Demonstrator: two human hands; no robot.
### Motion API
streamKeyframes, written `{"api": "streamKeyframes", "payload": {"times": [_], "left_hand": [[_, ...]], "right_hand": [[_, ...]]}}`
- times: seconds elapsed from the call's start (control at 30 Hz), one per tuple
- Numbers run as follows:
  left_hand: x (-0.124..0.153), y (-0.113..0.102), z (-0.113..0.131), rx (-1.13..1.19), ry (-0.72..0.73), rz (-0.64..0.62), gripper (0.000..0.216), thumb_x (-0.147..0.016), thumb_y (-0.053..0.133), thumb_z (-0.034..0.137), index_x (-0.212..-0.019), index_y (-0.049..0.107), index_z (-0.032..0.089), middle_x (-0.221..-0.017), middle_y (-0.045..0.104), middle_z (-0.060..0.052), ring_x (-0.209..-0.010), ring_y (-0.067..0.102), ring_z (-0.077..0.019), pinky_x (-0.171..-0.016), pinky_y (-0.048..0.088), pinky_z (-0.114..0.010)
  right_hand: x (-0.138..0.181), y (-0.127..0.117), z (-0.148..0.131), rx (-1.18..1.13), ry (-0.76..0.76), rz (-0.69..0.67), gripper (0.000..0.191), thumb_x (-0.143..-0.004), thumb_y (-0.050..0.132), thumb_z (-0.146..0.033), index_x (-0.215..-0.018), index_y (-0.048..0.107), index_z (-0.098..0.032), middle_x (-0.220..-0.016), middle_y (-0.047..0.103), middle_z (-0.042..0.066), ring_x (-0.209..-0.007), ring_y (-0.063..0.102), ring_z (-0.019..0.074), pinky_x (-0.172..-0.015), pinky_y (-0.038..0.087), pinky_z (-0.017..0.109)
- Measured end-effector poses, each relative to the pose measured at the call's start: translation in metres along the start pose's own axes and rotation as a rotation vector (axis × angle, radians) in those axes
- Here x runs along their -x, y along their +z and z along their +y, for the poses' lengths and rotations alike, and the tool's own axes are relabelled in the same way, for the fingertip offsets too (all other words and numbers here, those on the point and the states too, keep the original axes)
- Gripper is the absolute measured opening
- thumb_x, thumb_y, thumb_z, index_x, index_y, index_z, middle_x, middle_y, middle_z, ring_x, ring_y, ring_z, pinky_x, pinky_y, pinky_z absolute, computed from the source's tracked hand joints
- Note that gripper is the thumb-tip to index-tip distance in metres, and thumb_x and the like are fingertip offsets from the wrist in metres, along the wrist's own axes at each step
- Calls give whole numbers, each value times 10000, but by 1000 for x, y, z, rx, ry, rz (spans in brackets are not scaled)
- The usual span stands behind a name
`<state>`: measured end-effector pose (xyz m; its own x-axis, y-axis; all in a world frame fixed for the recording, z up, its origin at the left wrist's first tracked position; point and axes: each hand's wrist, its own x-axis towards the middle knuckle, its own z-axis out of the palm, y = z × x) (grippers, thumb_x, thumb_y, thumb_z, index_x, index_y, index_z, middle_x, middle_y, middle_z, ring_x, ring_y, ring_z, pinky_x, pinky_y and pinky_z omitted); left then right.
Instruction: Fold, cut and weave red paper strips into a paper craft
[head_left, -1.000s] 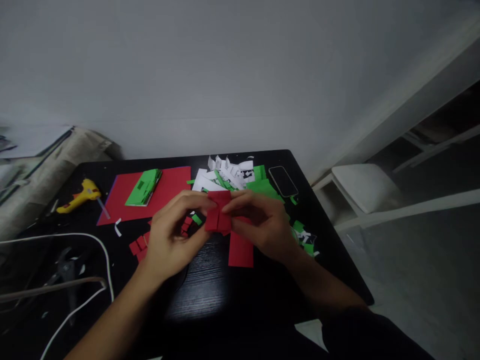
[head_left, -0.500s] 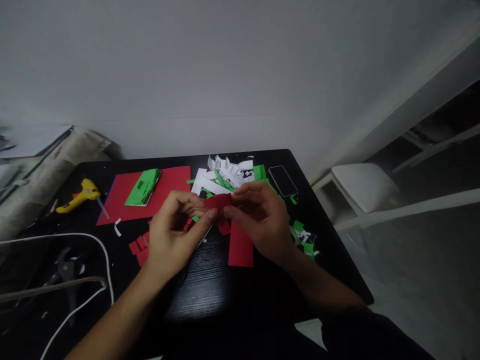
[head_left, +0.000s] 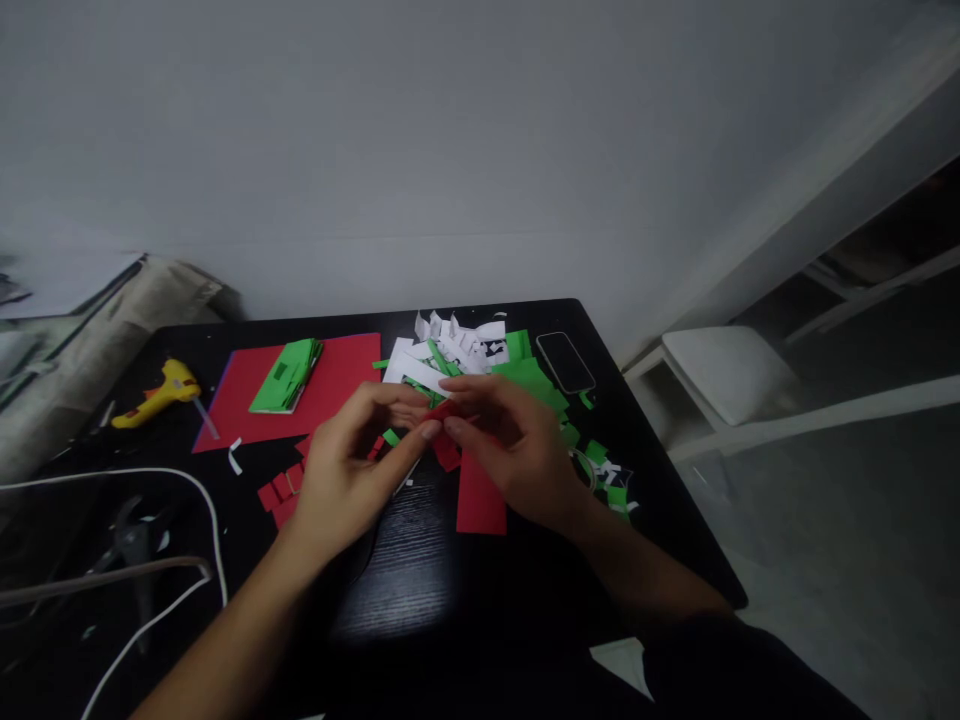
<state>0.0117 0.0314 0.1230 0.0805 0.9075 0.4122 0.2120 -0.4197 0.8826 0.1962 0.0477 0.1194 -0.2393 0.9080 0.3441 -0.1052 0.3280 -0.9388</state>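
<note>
left hand (head_left: pixel 345 475) + right hand (head_left: pixel 517 455) | pinching red paper (head_left: pixel 444 410) | long axis left-right

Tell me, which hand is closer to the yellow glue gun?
Left. The left hand sits right of the glue gun, mid-table; the right hand lies farther right, beyond it. Both pinch a red paper piece.

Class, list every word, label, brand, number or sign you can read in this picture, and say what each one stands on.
None can be read.
On the yellow glue gun: a small mark on its side, too blurred to read.
On the phone: screen dark, blank.
On the red sheet, green stack and white scraps: plain.
On the small red piece, pinched between left hand and right hand: plain.
</note>
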Motion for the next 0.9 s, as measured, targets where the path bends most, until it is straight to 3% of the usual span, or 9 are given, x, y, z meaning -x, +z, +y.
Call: {"api": "streamKeyframes", "payload": {"times": [0.23, 0.5, 0.9], "left_hand": [[0, -6, -1, -55, -15, -73, 186, -867, 810, 182, -945, 647, 222, -911, 672, 18, -839, 665, -114, -759, 555, -235], [-3, -5, 2, -153, 70, -70, 84, -907, 767, 184, -886, 702, 234, -1062, 714, -7, -993, 680, -161, -908, 544, -322], [-3, -5, -1, -87, 39, -59, 82, -913, 758, 215, -849, 717, 248, -1090, 708, -18, -1019, 676, -180, -935, 543, -338]], "right_hand": [[-2, 2, -2, -62, 39, 93, 138, -869, 805, -219, -989, 743, -248, -975, 792, 5, -923, 780, 168, -877, 663, 319], [-3, 1, -5, -15, 13, 68, 135, -890, 793, -243, -1021, 777, -272, -1000, 801, -1, -939, 776, 172, -874, 662, 321], [-2, -3, -1, 73, -49, 14, 180, -913, 783, -256, -1087, 782, -300, -1143, 802, 7, -1074, 752, 188, -945, 628, 357]]}}
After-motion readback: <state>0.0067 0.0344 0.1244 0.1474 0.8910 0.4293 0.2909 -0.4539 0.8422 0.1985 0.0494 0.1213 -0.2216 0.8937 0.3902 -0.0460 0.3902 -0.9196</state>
